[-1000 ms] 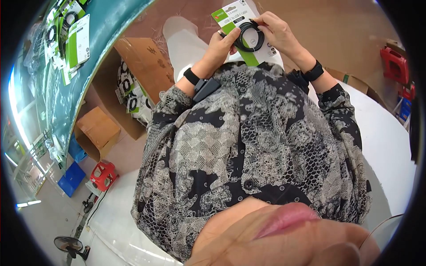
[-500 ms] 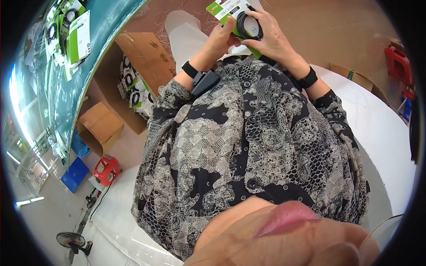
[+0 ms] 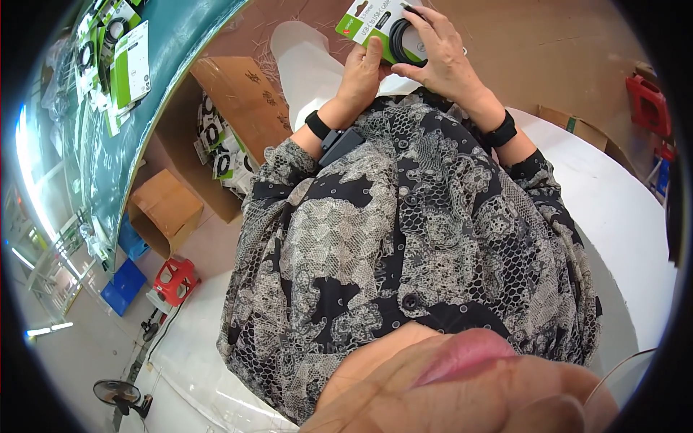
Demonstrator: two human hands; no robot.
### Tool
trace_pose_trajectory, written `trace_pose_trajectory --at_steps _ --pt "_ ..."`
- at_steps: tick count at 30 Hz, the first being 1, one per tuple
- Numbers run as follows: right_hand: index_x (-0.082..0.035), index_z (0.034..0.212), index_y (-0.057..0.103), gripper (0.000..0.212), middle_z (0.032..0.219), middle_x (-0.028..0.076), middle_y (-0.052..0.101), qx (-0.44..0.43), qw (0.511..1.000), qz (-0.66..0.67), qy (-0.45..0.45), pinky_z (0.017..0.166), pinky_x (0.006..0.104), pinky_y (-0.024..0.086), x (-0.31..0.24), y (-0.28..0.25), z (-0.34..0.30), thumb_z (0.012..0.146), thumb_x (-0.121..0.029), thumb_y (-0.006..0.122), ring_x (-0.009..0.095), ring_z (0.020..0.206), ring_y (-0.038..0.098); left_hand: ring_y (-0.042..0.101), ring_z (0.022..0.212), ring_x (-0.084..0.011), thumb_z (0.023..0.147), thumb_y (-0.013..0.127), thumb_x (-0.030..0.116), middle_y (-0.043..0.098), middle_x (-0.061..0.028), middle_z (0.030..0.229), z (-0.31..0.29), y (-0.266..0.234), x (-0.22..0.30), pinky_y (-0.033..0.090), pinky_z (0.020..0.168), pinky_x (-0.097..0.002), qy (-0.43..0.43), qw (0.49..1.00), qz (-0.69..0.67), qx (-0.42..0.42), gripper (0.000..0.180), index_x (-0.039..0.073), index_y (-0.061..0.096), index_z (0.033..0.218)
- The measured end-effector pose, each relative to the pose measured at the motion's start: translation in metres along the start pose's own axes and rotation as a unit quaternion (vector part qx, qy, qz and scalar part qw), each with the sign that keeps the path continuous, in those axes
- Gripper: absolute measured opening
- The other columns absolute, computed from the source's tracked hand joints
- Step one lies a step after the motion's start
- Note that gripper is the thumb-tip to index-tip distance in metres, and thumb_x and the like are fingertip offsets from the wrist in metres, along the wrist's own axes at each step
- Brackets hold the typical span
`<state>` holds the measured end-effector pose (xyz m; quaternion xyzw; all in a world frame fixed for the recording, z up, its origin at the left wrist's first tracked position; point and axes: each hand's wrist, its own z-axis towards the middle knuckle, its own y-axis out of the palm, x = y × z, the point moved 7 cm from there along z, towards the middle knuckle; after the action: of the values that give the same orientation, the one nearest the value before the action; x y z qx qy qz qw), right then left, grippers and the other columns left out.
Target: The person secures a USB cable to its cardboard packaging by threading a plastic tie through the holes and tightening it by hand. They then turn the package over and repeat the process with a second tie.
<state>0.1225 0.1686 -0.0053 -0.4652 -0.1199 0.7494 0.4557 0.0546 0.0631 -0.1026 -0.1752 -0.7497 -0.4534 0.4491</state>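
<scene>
My left hand (image 3: 362,72) grips the lower left side of a green-and-white cable card (image 3: 367,27), its thumb on the front face. A coiled black cable (image 3: 398,40) lies against the card. My right hand (image 3: 446,59) is closed at the card's right side, its fingertips on the cable near the free plug end and its thumb by the coil's lower edge. The right fingers hide part of the coil and the card's right side. Both hands are held close together in front of my lap.
At left, a teal-topped table (image 3: 170,79) carries several similar carded cables (image 3: 130,65). Below it, an open cardboard box (image 3: 238,94) holds more of them. A smaller carton (image 3: 166,206), a red plastic stool (image 3: 175,280) and a fan (image 3: 117,392) stand further down the left side.
The card has turned and shifted slightly, showing more of its white front. My right fingers have moved a little upward around the cable end. Both hands keep their hold.
</scene>
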Motion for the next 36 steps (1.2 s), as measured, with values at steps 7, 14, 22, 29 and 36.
trace_pose_trajectory --at_steps 7,14,22,29,36 --pt "-0.01 0.128 0.051 0.067 0.126 0.013 0.048 -0.125 0.989 -0.039 0.075 0.101 0.0414 0.039 0.007 0.008 -0.019 0.068 -0.016 0.079 0.032 0.118 0.047 0.061 0.1 -0.0152 0.096 0.053 0.038 0.06 -0.0057 0.112 -0.005 -0.009 -0.009 0.056 0.078 -0.0296 -0.007 1.0 -0.02 -0.018 0.045 0.005 0.048 0.126" --pt "-0.009 0.125 0.055 0.057 0.123 0.012 0.047 -0.107 0.992 -0.032 0.065 0.098 0.0402 0.04 0.017 0.011 -0.035 0.072 -0.011 0.075 0.029 0.113 0.049 0.062 0.094 -0.0144 0.094 0.059 0.028 0.061 -0.0052 0.109 -0.005 0.002 -0.006 0.056 0.075 -0.0281 -0.004 0.995 -0.101 -0.011 0.039 0.003 0.051 0.123" --pt "-0.01 0.118 0.06 0.049 0.118 0.012 0.054 -0.034 0.998 -0.046 0.015 0.096 0.0408 0.04 -0.009 -0.012 -0.016 0.073 -0.019 0.075 0.028 0.106 0.055 0.063 0.091 -0.0143 0.097 0.054 0.022 0.061 -0.006 0.106 -0.001 -0.001 0.002 0.056 0.077 -0.0303 -0.009 0.998 -0.049 0.029 0.032 0.002 0.051 0.122" --pt "-0.008 0.102 0.065 0.031 0.094 0.006 0.063 -0.093 0.989 -0.109 -0.026 0.088 0.039 0.042 -0.013 0.004 -0.029 0.074 -0.019 0.074 0.025 0.091 0.059 0.064 0.089 -0.0152 0.099 0.049 0.029 0.062 -0.0058 0.101 -0.002 -0.009 -0.003 0.057 0.075 -0.0291 -0.012 1.0 -0.023 0.007 0.033 0.002 0.052 0.117" --pt "-0.006 0.098 0.064 0.026 0.093 0.006 0.063 -0.115 0.982 -0.148 -0.013 0.089 0.0389 0.042 -0.009 0.009 -0.028 0.076 -0.017 0.072 0.025 0.089 0.059 0.063 0.081 -0.0122 0.096 0.056 0.026 0.063 -0.0054 0.098 -0.004 -0.003 0.004 0.054 0.065 -0.0259 0.007 0.998 -0.036 0.055 0.031 0.0 0.055 0.112"
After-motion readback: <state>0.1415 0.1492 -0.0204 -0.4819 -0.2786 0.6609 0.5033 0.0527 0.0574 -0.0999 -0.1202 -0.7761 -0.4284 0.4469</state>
